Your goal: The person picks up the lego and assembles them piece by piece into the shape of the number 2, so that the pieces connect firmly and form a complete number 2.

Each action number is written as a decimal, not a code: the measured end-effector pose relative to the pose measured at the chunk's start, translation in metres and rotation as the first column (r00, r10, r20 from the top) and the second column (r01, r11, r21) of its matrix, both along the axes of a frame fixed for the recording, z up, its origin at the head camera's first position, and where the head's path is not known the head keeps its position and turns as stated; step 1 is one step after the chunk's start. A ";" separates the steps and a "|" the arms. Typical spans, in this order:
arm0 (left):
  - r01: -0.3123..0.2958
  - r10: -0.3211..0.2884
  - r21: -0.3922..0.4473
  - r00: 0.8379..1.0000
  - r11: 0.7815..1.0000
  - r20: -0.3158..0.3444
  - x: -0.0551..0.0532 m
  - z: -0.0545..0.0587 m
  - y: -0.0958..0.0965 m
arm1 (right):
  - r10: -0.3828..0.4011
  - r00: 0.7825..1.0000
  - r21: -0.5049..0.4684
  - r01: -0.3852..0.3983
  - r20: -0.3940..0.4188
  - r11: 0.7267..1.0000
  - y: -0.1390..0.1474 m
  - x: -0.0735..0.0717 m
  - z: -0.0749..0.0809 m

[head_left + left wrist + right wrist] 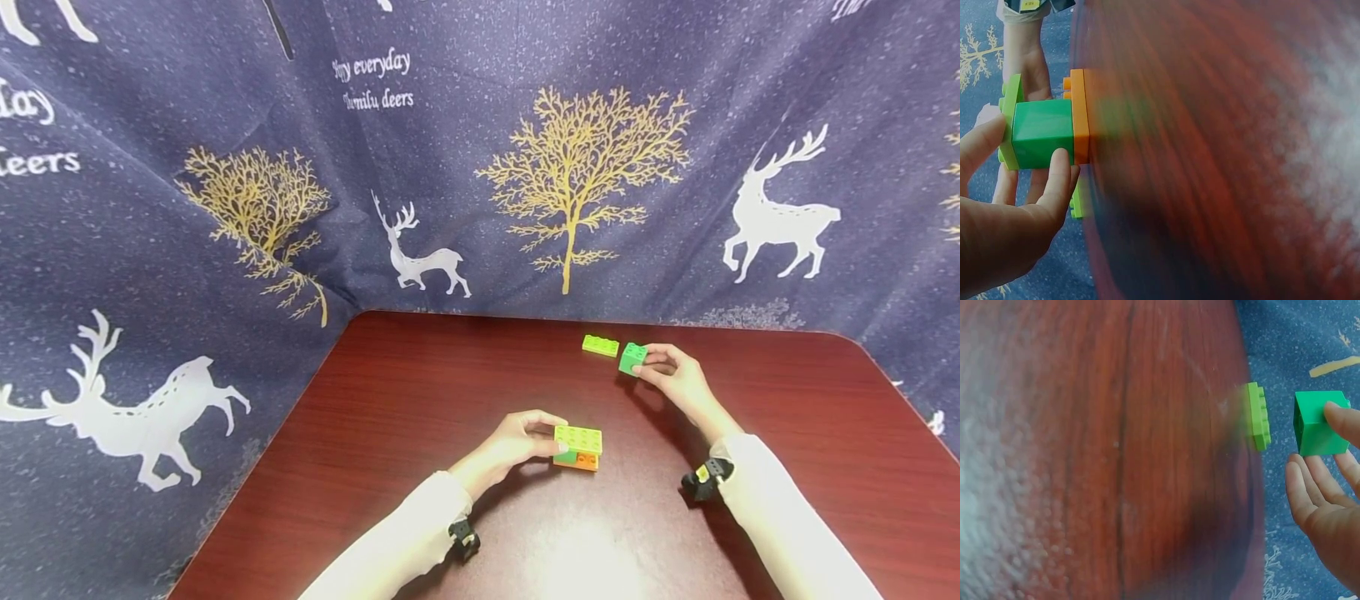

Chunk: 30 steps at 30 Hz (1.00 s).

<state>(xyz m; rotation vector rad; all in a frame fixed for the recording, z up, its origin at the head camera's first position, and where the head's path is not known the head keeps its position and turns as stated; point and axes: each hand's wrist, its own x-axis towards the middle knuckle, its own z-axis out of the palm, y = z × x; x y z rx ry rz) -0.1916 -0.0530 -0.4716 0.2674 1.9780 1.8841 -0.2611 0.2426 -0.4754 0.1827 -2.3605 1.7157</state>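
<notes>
My left hand point(517, 442) grips a small stack of toy building bricks near the middle of the table. A lime plate brick point(579, 438) forms its top, a green brick point(1041, 132) sits beneath at one end, and an orange plate brick point(1080, 119) is the base. Two orange studs point(587, 459) show under the lime plate's overhang. Farther back, my right hand point(675, 379) pinches another green block point(1319, 425) between thumb and fingers, held above the tabletop. Just left of it, a separate lime plate brick point(600, 345) lies studs up.
The reddish-brown wooden table point(420, 375) has rounded far corners. Behind it hangs a dark blue cloth point(480, 167) with white deer and golden trees. A black wrist camera point(705, 481) is strapped to the right wrist, another point(465, 537) to the left.
</notes>
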 end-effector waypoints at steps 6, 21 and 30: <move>-0.004 0.004 0.002 1.000 1.000 0.003 0.001 -0.001 0.001 | 0.030 0.999 -0.009 -0.030 -0.017 0.999 -0.005 0.005 0.004; 0.004 -0.004 0.008 1.000 1.000 -0.005 -0.001 -0.001 0.000 | 0.098 0.995 0.007 -0.097 -0.032 0.995 -0.010 0.016 0.009; 0.002 -0.002 0.003 1.000 1.000 -0.010 -0.001 -0.002 0.000 | 0.122 0.992 0.013 -0.121 -0.040 0.993 -0.020 0.037 0.032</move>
